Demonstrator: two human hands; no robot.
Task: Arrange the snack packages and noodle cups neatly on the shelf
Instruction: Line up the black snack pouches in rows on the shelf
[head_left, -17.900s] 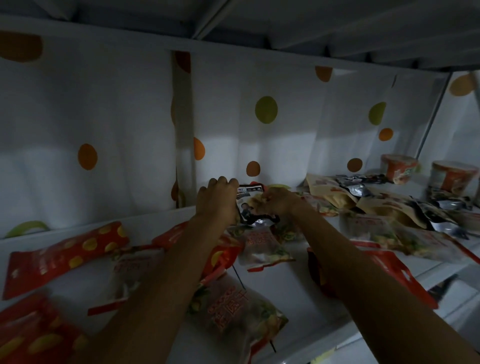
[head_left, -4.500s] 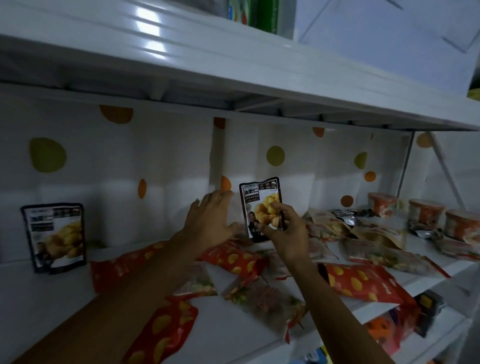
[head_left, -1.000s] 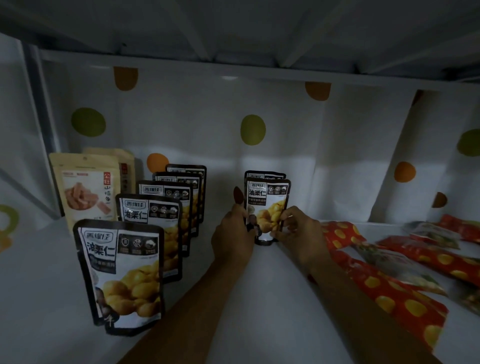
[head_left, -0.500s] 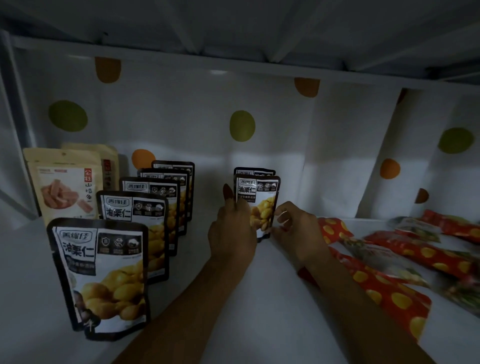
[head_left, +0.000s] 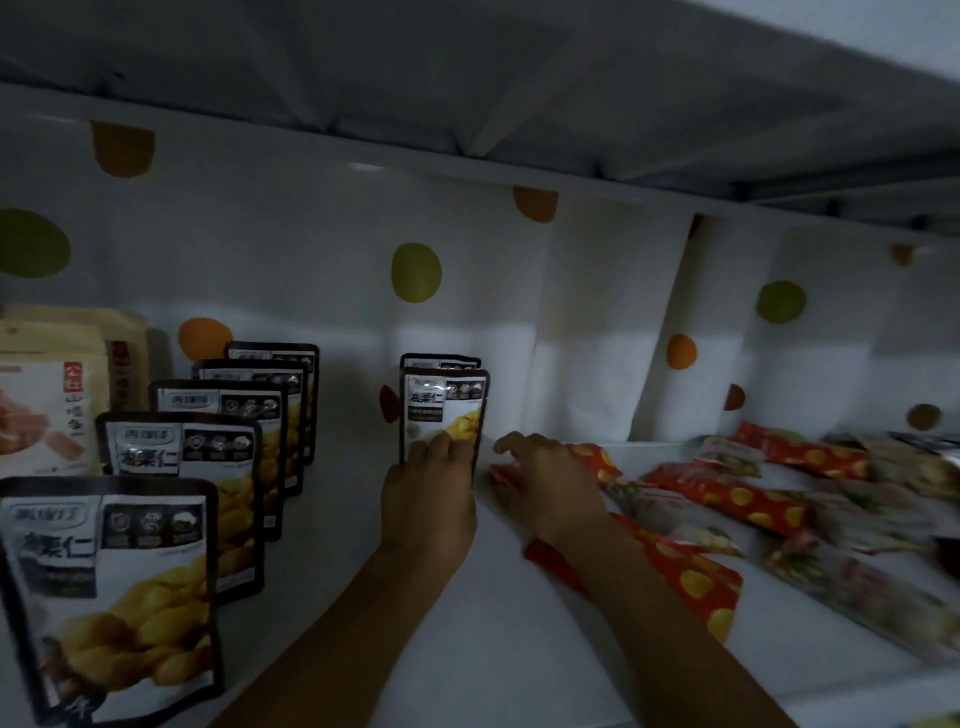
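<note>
Far left: beige pouches upright at the back of the shelf. Next: row of five dark chestnut pouches standing front to back, looks done. Middle: second row started, two deep. The front pouch is upright, just ahead of the rear pouch. Your left grip is apart, fingers flat on the front pouch's lower face, steadying it. Your right grip is just beside it, over the near end of the red packs. Fingers loosely curled and blurred, so I can't tell if it's clamped on anything. Right: red packs and clear ones lie flat in a jumble, which I'd call the bulk of what's left. No noodle cups in view.
</note>
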